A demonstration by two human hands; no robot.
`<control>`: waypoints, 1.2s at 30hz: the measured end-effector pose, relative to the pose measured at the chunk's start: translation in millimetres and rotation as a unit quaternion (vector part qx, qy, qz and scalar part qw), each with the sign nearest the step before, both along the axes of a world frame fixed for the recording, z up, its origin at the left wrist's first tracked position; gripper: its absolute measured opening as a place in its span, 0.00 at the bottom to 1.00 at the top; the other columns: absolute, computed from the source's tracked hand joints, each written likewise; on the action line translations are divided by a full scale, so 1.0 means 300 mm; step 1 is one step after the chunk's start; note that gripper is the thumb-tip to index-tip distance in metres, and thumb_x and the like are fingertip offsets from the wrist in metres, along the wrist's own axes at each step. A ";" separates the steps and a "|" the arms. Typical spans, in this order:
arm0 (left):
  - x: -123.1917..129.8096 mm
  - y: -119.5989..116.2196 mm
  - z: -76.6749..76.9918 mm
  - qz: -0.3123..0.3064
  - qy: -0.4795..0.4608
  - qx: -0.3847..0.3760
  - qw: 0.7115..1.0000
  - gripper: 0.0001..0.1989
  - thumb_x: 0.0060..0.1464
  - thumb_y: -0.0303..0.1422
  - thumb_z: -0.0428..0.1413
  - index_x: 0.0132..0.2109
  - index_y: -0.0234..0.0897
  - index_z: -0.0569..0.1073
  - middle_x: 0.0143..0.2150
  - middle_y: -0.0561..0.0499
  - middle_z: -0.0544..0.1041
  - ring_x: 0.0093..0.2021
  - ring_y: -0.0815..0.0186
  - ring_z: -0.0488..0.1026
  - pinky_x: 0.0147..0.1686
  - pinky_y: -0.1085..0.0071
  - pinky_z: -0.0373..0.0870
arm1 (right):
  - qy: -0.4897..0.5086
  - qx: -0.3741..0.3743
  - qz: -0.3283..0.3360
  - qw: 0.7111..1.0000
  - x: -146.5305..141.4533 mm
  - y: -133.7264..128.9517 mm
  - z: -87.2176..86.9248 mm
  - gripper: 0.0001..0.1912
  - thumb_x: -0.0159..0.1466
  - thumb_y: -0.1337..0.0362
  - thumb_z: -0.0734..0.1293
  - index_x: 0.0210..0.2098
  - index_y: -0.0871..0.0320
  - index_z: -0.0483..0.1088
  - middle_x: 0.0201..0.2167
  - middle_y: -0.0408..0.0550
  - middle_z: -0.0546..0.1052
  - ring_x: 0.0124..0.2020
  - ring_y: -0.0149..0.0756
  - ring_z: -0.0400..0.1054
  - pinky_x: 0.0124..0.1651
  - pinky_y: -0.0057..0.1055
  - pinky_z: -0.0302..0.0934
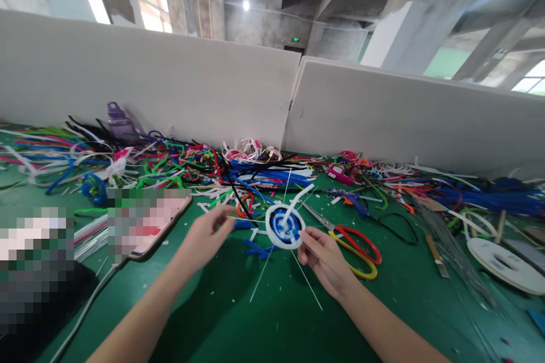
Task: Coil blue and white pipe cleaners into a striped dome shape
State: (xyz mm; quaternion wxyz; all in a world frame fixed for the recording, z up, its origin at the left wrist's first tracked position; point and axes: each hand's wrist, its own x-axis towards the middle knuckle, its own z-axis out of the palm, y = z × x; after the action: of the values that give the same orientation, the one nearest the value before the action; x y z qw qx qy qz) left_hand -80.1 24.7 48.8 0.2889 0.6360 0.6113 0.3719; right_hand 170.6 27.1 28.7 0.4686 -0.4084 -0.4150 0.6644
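At the left edge of the green tabletop (238, 323), a blurred dark object (46, 306) lies near the close corner. Beside it is a phone (168, 215) with a pink screen, partly blurred, and a white cable (87, 307) runs from it to the near edge. Farther back, a purple bottle (122, 126) stands by the far edge, among many coloured fuzzy strips (187, 157), which spread along this edge.

The left hand (208, 238) is to the left of the middle, with its fingers loosely bent and a little apart; it seems to hold nothing. Just to its right, above the middle of the tabletop, is a round coiled disc (281, 228). Its outer ring is white and looks thick and soft; inside are dark and bright blue rings with paler patches. One white strip end stands out from the centre, toward the upper right. Thin, straight, pale wires reach out past the rim in several directions. The right hand (324, 258) pinches the disc at its right rim.

Next come scissors (336, 230) with red and yellow handles, lying open. Toward the right edge lie a yellow-handled blade (436, 254) and a white spool (489, 255).
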 end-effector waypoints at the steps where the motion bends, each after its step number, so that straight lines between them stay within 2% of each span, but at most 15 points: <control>1: 0.046 -0.010 -0.002 -0.068 -0.092 -0.044 0.992 0.17 0.53 0.42 0.49 0.43 0.35 0.71 0.29 0.49 0.74 0.28 0.63 0.70 0.30 0.68 0.64 | 0.006 0.001 0.004 1.000 -0.012 0.006 0.001 0.15 0.52 0.55 0.72 0.28 0.60 0.69 0.16 0.38 0.66 0.17 0.23 0.58 0.23 0.24 0.50; 2: 0.086 -0.020 -0.005 -0.115 -0.180 -0.080 0.974 0.17 0.53 0.43 0.49 0.42 0.35 0.71 0.28 0.50 0.73 0.24 0.66 0.69 0.28 0.69 0.63 | 0.007 0.002 0.010 1.000 -0.024 0.012 0.000 0.14 0.53 0.56 0.72 0.27 0.60 0.69 0.16 0.38 0.66 0.17 0.23 0.58 0.23 0.23 0.50; 3: 0.120 -0.031 -0.010 -0.138 -0.257 -0.105 0.951 0.17 0.52 0.44 0.50 0.42 0.35 0.70 0.27 0.51 0.73 0.22 0.67 0.68 0.26 0.71 0.62 | -0.002 0.002 0.020 1.000 -0.035 0.018 -0.003 0.14 0.53 0.56 0.72 0.27 0.61 0.69 0.16 0.38 0.66 0.17 0.23 0.58 0.23 0.23 0.51; 5: 0.167 -0.044 -0.028 -0.141 -0.352 -0.132 0.916 0.17 0.51 0.45 0.52 0.40 0.35 0.69 0.25 0.52 0.73 0.22 0.68 0.69 0.24 0.72 0.61 | -0.034 0.003 0.048 0.998 -0.052 0.033 -0.007 0.13 0.54 0.56 0.71 0.26 0.61 0.69 0.17 0.39 0.68 0.17 0.23 0.59 0.23 0.23 0.52; 6: 0.181 -0.046 -0.039 -0.134 -0.384 -0.142 0.902 0.17 0.50 0.45 0.54 0.37 0.35 0.69 0.24 0.52 0.73 0.21 0.69 0.69 0.23 0.73 0.60 | -0.051 0.006 0.067 0.996 -0.056 0.041 -0.007 0.13 0.53 0.56 0.71 0.26 0.61 0.70 0.18 0.40 0.68 0.18 0.24 0.60 0.23 0.23 0.53; 9: 0.195 -0.036 -0.077 -0.057 -0.436 -0.171 0.882 0.16 0.46 0.44 0.57 0.31 0.35 0.67 0.20 0.54 0.72 0.18 0.71 0.66 0.19 0.75 0.57 | -0.102 0.026 0.147 0.984 -0.041 0.082 0.016 0.13 0.53 0.56 0.70 0.27 0.61 0.71 0.22 0.42 0.72 0.20 0.26 0.63 0.25 0.25 0.58; 12: 0.189 -0.018 -0.100 -0.001 -0.455 -0.183 0.871 0.14 0.45 0.41 0.58 0.29 0.35 0.66 0.17 0.54 0.70 0.16 0.72 0.65 0.18 0.76 0.56 | -0.206 0.080 0.244 0.944 0.012 0.163 0.062 0.15 0.54 0.56 0.70 0.35 0.61 0.74 0.30 0.49 0.77 0.24 0.29 0.68 0.28 0.28 0.62; 14: 0.186 -0.011 -0.106 0.018 -0.459 -0.177 0.871 0.13 0.46 0.40 0.57 0.28 0.35 0.65 0.17 0.54 0.70 0.17 0.72 0.65 0.18 0.77 0.57 | -0.297 0.158 0.209 0.918 0.050 0.244 0.085 0.15 0.57 0.57 0.67 0.40 0.60 0.74 0.34 0.52 0.78 0.28 0.33 0.71 0.30 0.30 0.65; 15: 0.185 -0.010 -0.106 0.025 -0.460 -0.174 0.870 0.12 0.46 0.40 0.56 0.28 0.35 0.65 0.17 0.54 0.70 0.17 0.72 0.65 0.18 0.77 0.57 | -0.357 0.213 0.145 0.898 0.065 0.290 0.090 0.14 0.59 0.58 0.65 0.40 0.60 0.74 0.35 0.52 0.78 0.29 0.34 0.72 0.30 0.31 0.66; 17: 0.186 -0.009 -0.106 0.031 -0.459 -0.170 0.871 0.12 0.47 0.39 0.56 0.29 0.36 0.65 0.17 0.55 0.70 0.17 0.72 0.65 0.18 0.77 0.57 | -0.396 0.248 0.066 0.882 0.080 0.385 0.087 0.14 0.62 0.62 0.62 0.43 0.61 0.72 0.37 0.55 0.78 0.33 0.36 0.73 0.35 0.34 0.67; 20: 0.190 -0.012 -0.104 0.030 -0.457 -0.168 0.873 0.11 0.47 0.39 0.57 0.31 0.36 0.66 0.16 0.55 0.70 0.16 0.73 0.64 0.17 0.77 0.56 | -0.448 0.298 0.015 0.843 0.066 0.507 0.061 0.13 0.61 0.68 0.61 0.43 0.61 0.72 0.38 0.55 0.78 0.38 0.38 0.72 0.43 0.38 0.65; 23: 0.191 -0.012 -0.101 0.025 -0.457 -0.162 0.874 0.12 0.47 0.40 0.57 0.31 0.36 0.66 0.15 0.56 0.69 0.15 0.73 0.64 0.17 0.78 0.57 | -0.492 0.351 0.027 0.796 0.022 0.586 0.036 0.15 0.61 0.72 0.60 0.45 0.60 0.71 0.42 0.53 0.77 0.44 0.38 0.71 0.50 0.37 0.62; 28: 0.189 -0.006 -0.112 0.046 -0.452 -0.180 0.872 0.13 0.46 0.41 0.57 0.31 0.36 0.67 0.14 0.55 0.69 0.14 0.72 0.64 0.15 0.78 0.57 | -0.571 0.403 0.071 0.711 -0.045 0.657 0.009 0.19 0.59 0.74 0.61 0.50 0.63 0.68 0.51 0.55 0.72 0.52 0.40 0.65 0.56 0.37 0.55; 32: 0.190 0.003 -0.130 0.071 -0.446 -0.192 0.871 0.14 0.46 0.42 0.58 0.30 0.36 0.67 0.14 0.56 0.69 0.12 0.72 0.64 0.12 0.78 0.58 | -0.629 0.411 0.096 0.653 -0.074 0.698 -0.019 0.20 0.61 0.73 0.59 0.52 0.65 0.66 0.55 0.57 0.68 0.56 0.41 0.60 0.59 0.36 0.52; 36: 0.195 0.007 -0.131 0.077 -0.443 -0.197 0.871 0.14 0.45 0.42 0.58 0.31 0.36 0.68 0.14 0.56 0.69 0.11 0.73 0.64 0.11 0.79 0.58 | -0.680 0.402 0.086 0.608 -0.097 0.721 -0.044 0.22 0.62 0.68 0.60 0.56 0.66 0.63 0.60 0.60 0.61 0.60 0.47 0.54 0.60 0.43 0.48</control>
State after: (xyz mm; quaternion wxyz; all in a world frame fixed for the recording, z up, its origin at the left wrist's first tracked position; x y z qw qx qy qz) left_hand -21.7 26.7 9.6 0.6190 0.2856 0.5271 0.5074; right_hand 141.4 243.5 15.5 0.1097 -0.4755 -0.8729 -0.0003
